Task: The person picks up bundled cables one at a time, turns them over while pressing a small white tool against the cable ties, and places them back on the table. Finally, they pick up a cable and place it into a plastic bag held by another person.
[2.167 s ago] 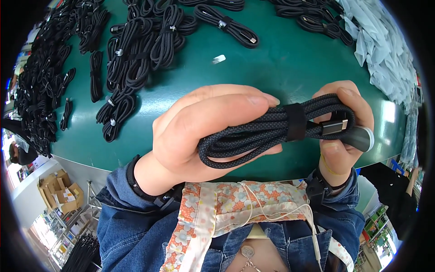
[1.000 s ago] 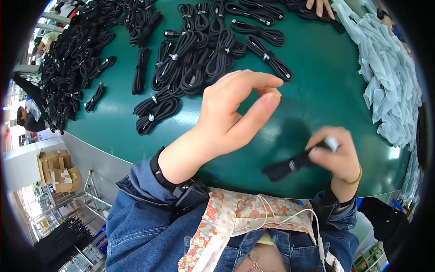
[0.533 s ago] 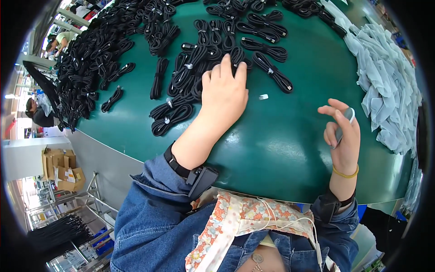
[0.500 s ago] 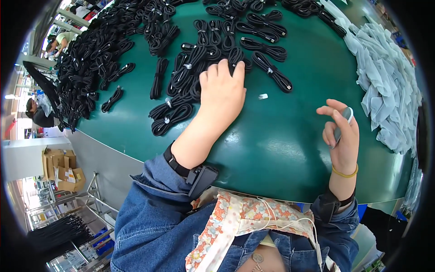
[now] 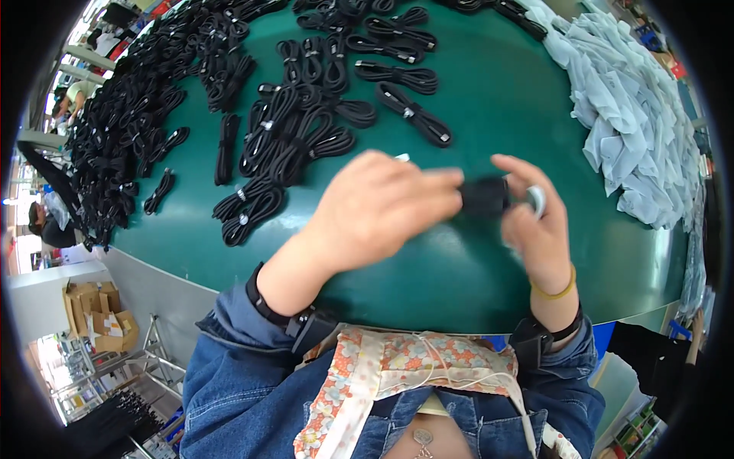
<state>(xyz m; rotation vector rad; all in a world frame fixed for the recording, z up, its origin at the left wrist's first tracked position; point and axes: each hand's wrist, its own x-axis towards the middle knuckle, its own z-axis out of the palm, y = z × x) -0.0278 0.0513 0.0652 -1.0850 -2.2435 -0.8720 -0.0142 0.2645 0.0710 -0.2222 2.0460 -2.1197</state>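
A bundled black cable (image 5: 485,196) hangs over the table between my two hands, smeared by motion. My left hand (image 5: 378,206) reaches across from the left with its fingertips closed on the bundle's left end. Around the bundle's right end curl the thumb and fingers of my right hand (image 5: 544,229); whether they touch it is unclear. A small grey-and-white flat object (image 5: 538,200) is tucked in the right hand's fingers; its kind I cannot make out. Left of my hands lies a cluster of similar tied cable bundles (image 5: 267,145), some with metal plugs showing.
A large heap of black cables (image 5: 107,145) covers the green table's (image 5: 428,283) left side. Pale translucent bags (image 5: 623,115) are piled at the right. A small white scrap (image 5: 402,157) lies beyond my left hand. Cardboard boxes (image 5: 107,321) stand off the table's left edge.
My left hand has lifted a cable bundle from the cluster and carried it right, toward my right hand. The right hand has drawn slightly left, keeping the grey-and-white object. The whole view has shifted.
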